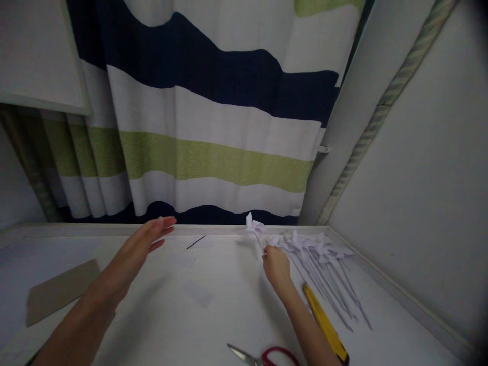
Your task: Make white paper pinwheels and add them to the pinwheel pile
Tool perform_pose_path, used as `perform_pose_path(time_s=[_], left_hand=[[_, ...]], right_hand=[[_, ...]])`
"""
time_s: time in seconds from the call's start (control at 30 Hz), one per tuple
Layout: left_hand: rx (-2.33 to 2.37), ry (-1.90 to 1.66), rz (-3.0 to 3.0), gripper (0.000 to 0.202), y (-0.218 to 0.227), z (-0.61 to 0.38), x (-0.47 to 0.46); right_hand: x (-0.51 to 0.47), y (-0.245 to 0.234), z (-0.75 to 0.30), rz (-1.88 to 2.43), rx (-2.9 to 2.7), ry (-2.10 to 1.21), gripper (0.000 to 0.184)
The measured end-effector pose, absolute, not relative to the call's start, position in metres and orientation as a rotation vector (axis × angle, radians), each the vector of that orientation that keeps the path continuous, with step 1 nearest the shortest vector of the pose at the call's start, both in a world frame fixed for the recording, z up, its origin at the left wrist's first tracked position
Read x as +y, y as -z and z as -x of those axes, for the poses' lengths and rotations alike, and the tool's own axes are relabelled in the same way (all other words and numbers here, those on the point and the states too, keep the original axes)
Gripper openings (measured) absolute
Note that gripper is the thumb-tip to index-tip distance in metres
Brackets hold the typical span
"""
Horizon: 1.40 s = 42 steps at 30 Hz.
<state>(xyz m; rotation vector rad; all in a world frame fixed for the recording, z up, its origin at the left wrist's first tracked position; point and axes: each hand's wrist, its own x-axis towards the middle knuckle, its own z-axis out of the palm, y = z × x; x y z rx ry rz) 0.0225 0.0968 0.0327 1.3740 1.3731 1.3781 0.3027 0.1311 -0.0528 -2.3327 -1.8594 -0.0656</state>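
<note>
My right hand [276, 267] is closed around the thin stem of a white paper flower [254, 227], holding it at the left end of a pile of similar white paper flowers on stems [324, 259] lying at the back right of the white table [229, 315]. My left hand [147, 241] hovers above the table at the centre left, fingers stretched out together, holding nothing. Small white paper slips [198, 293] lie on the table between my hands.
A yellow utility knife [326, 325] lies beside my right forearm. Red-handled scissors [263, 356] sit at the front edge. A brown card sheet [61, 290] lies at the left. A striped curtain [213, 127] hangs behind the table; a white wall [419, 203] borders the right.
</note>
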Motion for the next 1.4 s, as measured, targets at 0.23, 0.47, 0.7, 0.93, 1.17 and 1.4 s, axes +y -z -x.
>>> perform_pose_path(time_s=[0.23, 0.47, 0.7, 0.93, 1.17, 1.4], left_hand=[[1.333, -1.334, -1.491, 0.040, -0.027, -0.035, 0.095], [1.275, -1.183, -1.698, 0.034, -0.003, -0.071, 0.083], [1.234, -1.015, -1.840, 0.039, 0.007, -0.090, 0.066], [1.237, -0.953, -1.868, 0.042, 0.007, -0.088, 0.069], [1.243, -0.947, -1.849, 0.042, 0.006, -0.089, 0.068], [1.217, -0.956, -1.769, 0.037, 0.006, -0.090, 0.070]], right_hand=[[0.138, 0.071, -0.316, 2.458, -1.981, 0.044, 0.024], [0.143, 0.080, -0.319, 2.489, -2.106, 0.048, 0.021], [0.142, 0.083, -0.322, 2.501, -2.146, 0.079, 0.020], [0.143, 0.084, -0.324, 2.507, -2.151, 0.074, 0.021], [0.144, 0.082, -0.325, 2.518, -2.156, 0.040, 0.021], [0.136, 0.068, -0.313, 2.497, -2.120, 0.003, 0.022]])
